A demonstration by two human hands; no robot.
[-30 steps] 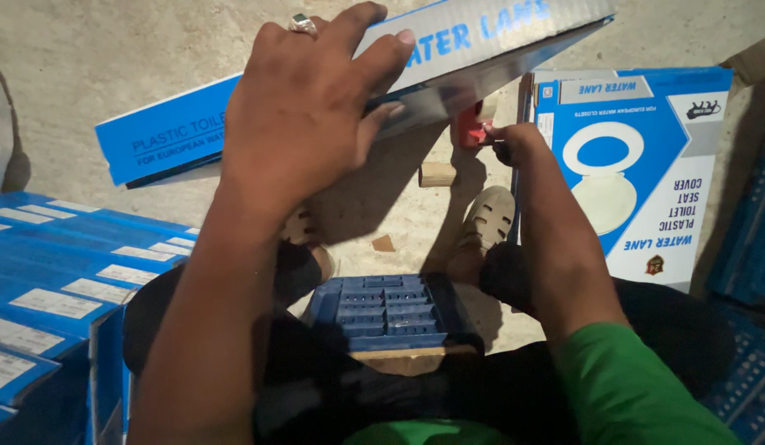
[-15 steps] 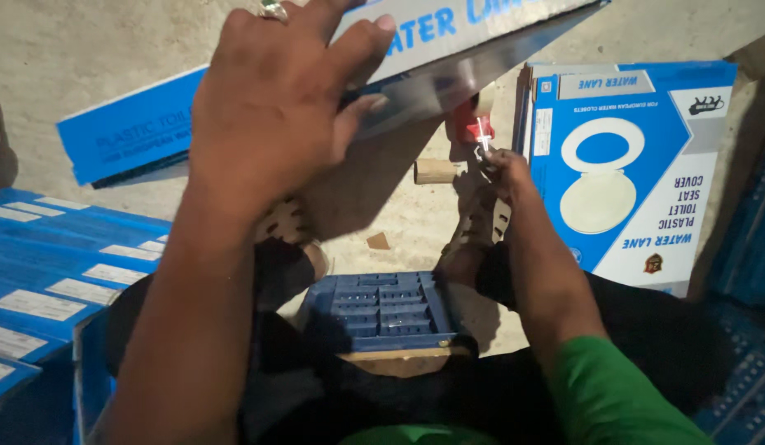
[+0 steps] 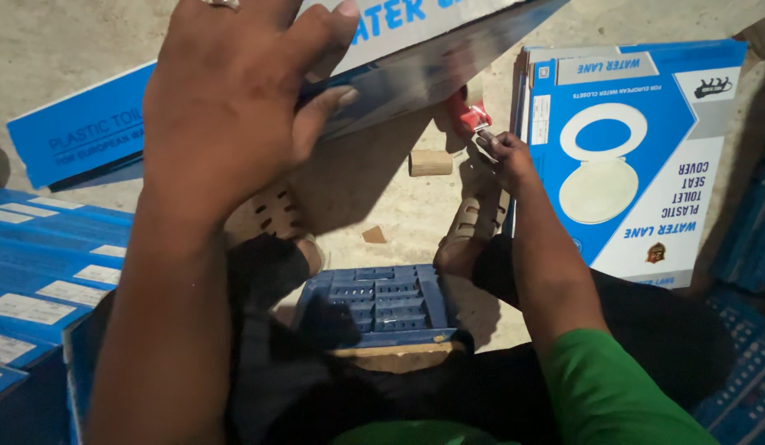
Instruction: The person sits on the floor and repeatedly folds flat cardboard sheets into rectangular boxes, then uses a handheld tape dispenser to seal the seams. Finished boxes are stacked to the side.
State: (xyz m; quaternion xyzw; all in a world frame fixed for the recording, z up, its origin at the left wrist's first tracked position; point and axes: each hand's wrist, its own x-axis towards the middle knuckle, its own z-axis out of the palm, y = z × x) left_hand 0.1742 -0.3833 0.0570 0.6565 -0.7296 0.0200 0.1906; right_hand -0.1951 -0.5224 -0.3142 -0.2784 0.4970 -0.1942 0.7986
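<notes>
At the far left, flat blue boxes [image 3: 36, 280] with white labels lie stacked, their near ends cut off by the frame edge. The left hand [image 3: 226, 107] rises large in the foreground, its fingers [image 3: 320, 107] spread wide over the top face of a long blue-and-white carton [image 3: 423, 49], the thumb pressed to the lower edge, so the carton is pinched and held tilted above the concrete floor [image 3: 53, 49]. A ring on one finger is clipped by the top edge. Much of the carton runs out of view at the top. Below, between the knees, sits a blue plastic crate [image 3: 378, 301], with beige clogs [image 3: 473, 227] on either side. A small wooden block [image 3: 430, 162] lies on the floor in the carton's shadow. Further right, the right hand [image 3: 506, 156] has its fingers closed together on a red tape dispenser [image 3: 469, 115], half hidden under the carton; the exact grip is hard to make out. Beside it stands a blue box with a white seat picture [image 3: 621, 156].
</notes>
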